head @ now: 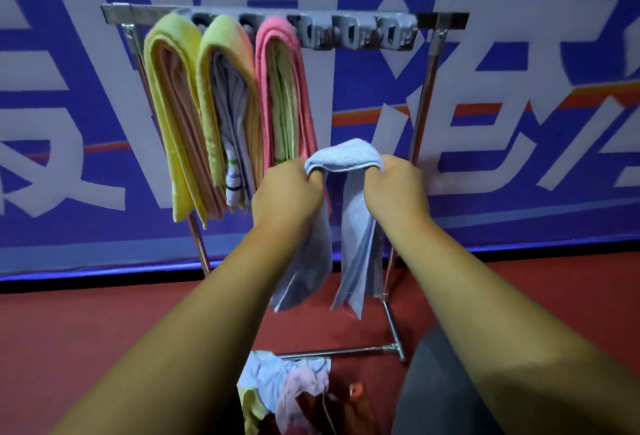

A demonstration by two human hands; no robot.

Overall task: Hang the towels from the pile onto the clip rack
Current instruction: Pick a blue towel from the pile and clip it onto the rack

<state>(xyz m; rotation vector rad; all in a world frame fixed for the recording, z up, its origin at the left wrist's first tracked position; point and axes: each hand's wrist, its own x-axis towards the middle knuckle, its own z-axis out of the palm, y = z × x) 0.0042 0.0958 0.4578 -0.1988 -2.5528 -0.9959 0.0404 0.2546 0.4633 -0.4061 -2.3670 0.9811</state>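
**Fig. 1. Folded blue towel being offered up to the clip rack**

I am holding the light-blue towel (343,157) doubled over. My left hand (287,192) and right hand (394,189) are each clamping their grip on one end of the fold, presumably to feed it up into the clip rack (446,17) above. Three bundles are hanging: yellow towel (173,105), lime towel (214,88), pink towel (277,81). Three grey clips (349,35) are standing bare. One pile (284,382) is lying on the floor (104,330).

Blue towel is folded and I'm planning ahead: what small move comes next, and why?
Probably raise the blue towel to the free clip beside the pink towel: left hand and right hand grip its fold below the clip rack.
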